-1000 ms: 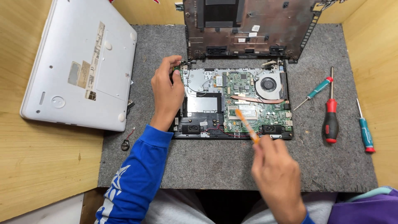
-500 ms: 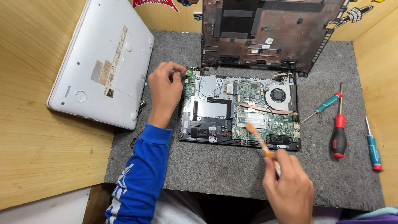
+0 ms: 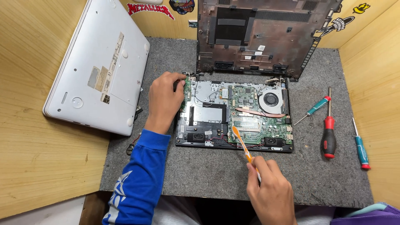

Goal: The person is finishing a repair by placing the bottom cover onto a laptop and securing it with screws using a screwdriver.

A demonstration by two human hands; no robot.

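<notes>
two laptops lie on the grey felt surface [image 3: 200,175]: one opened laptop [image 3: 235,114] with its single fan [image 3: 271,100] at upper right, and one closed white laptop [image 3: 98,68] at left bearing a few pale rectangular labels, while three screwdrivers [image 3: 329,125] lie at right. the right hand [image 3: 271,193] has its grip clenched around one orange toothbrush [image 3: 243,143], whose long axis slants up-left, head on the board's lower middle. the left hand [image 3: 164,100] rests open on the laptop's left edge, and one dark bottom cover [image 3: 260,35] leans behind.
</notes>
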